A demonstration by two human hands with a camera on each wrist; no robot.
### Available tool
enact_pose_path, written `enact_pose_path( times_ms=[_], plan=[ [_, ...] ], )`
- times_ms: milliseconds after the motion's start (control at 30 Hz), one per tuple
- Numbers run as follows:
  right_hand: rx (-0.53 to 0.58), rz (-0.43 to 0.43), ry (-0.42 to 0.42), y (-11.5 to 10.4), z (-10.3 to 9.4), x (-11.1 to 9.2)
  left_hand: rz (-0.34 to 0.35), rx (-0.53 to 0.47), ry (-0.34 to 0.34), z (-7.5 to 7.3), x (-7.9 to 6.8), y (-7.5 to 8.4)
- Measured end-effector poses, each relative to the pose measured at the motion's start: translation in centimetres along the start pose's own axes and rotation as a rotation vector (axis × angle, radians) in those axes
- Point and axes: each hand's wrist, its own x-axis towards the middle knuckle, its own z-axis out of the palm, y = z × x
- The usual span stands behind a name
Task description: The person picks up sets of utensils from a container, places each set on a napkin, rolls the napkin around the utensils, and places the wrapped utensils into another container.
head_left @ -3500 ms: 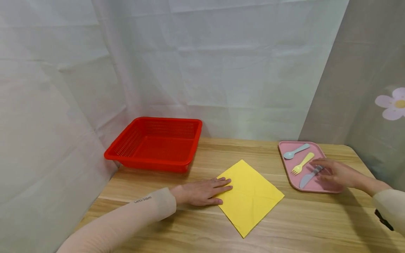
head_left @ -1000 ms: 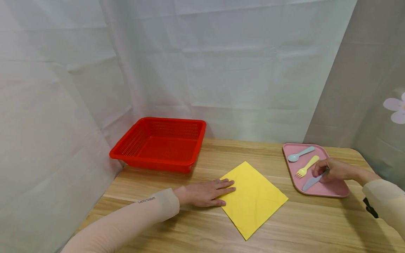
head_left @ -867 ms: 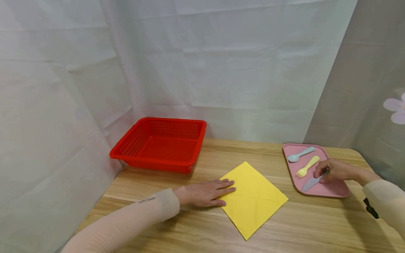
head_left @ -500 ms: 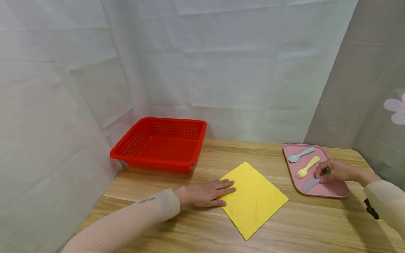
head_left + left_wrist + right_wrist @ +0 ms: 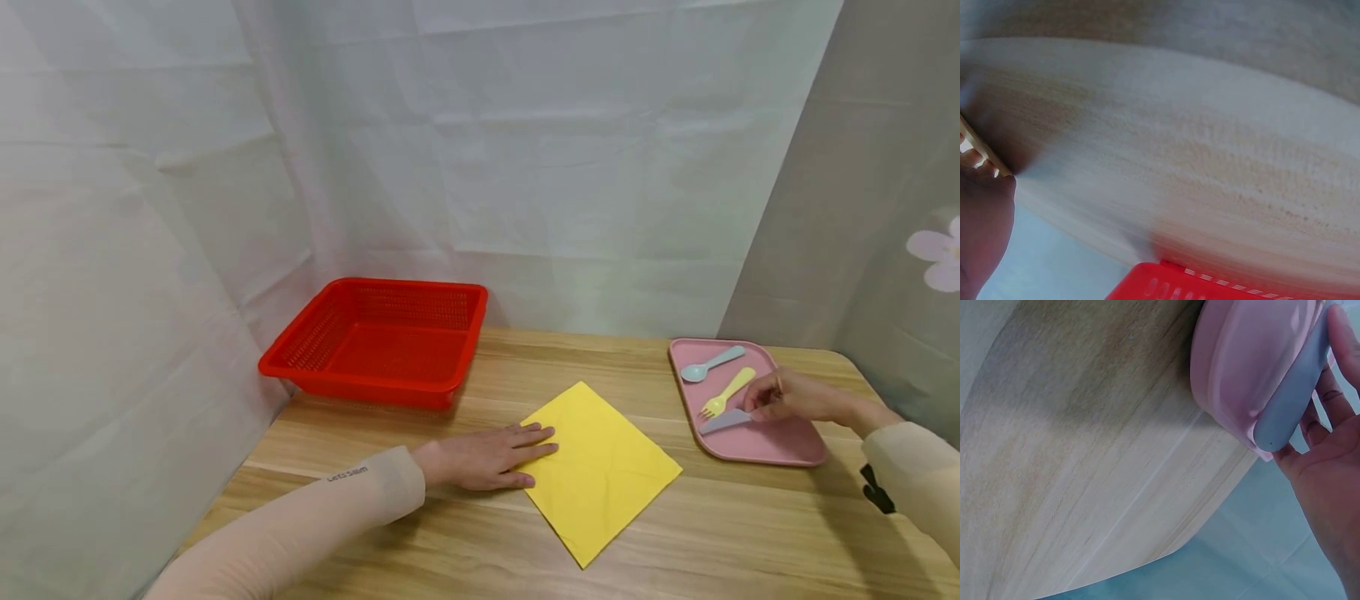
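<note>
In the head view my left hand [image 5: 491, 458] lies with fingers spread on the left corner of a folded yellow napkin [image 5: 600, 475]. My right hand [image 5: 795, 396] pinches the handle of a grey-lavender toy knife [image 5: 726, 422] over a pink tray [image 5: 783, 446]. The knife's blade points left, its tip close to the tray's near-left rim and just below the tines of a yellow fork [image 5: 729, 392]. A pale blue spoon [image 5: 708, 365] lies behind the fork. In the right wrist view the knife handle [image 5: 1291, 394] runs between thumb and fingers, its end above the tray's edge.
A red plastic basket [image 5: 375, 385] with perforated sides stands at the back left of the wooden table [image 5: 525, 550]. White cloth walls [image 5: 540, 167] enclose the back and left; a grey one [image 5: 840, 208] is at the right. The table's right edge runs close beside the tray.
My right hand has come down onto the knife handle and gripped it. In the last half second the blade has swung towards the fork and lies flatter across the view. My left hand has stayed put.
</note>
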Motion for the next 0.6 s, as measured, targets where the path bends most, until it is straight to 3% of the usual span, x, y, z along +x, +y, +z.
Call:
enact_pose_path(
  times_ms=[167, 600],
  plan=[
    [0.062, 0.047, -0.008, -0.5, -0.3, 0.0, -0.001, 0.010, -0.003, 0.0, 0.0, -0.1],
    [0.036, 0.168, -0.016, -1.4, -0.6, 0.2, 0.002, 0.000, -0.004, 0.2, 0.0, -0.2]
  ],
)
